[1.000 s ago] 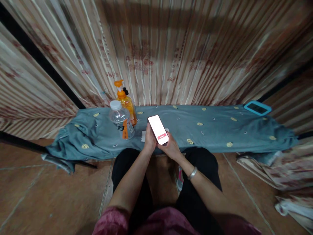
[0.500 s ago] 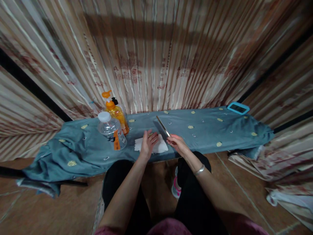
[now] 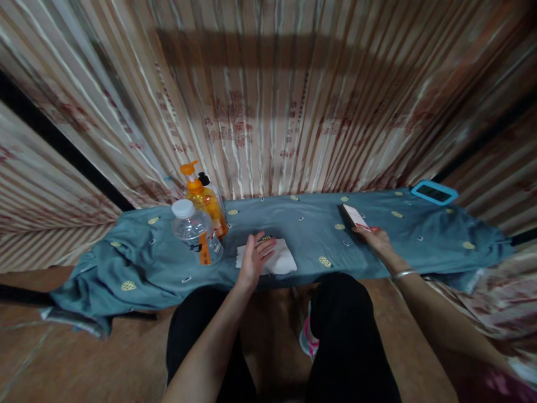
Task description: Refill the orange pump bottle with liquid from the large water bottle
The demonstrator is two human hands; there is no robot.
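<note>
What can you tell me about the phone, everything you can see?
The phone has a dark edge and a lit, mostly white screen with red at its near end. The right hand grips that end; the far end slants away to the left. It is over the blue-green cloth; whether it touches that is unclear.

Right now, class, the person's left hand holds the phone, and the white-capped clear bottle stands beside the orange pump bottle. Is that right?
Not quite: the head view shows the right hand holding the phone. The white-capped clear bottle does stand beside the orange pump bottle.
</note>
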